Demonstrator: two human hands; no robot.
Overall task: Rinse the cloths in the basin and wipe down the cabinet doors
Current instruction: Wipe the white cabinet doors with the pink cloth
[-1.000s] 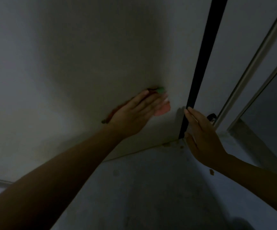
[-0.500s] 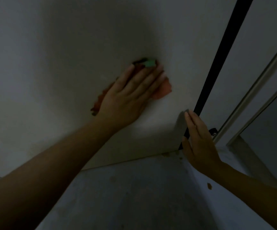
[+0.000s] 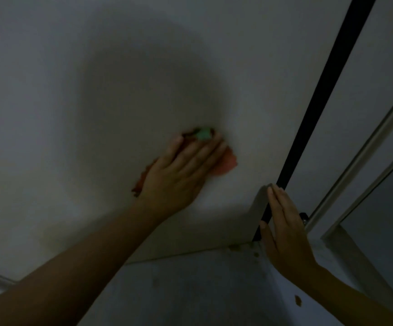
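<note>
Cloth (image 3: 226, 164) pressed to cabinet door (image 3: 96, 90) under flat left fingers (image 3: 198, 151); right fingers (image 3: 278, 203) straight.

No text, label, brand, number or sign can be read anywhere in the dim view. The door (image 3: 96, 90) is seen as a plain pale surface with no print, and the cloth (image 3: 226, 164) shows only red and green patches, with no lettering that can be made out.
</note>
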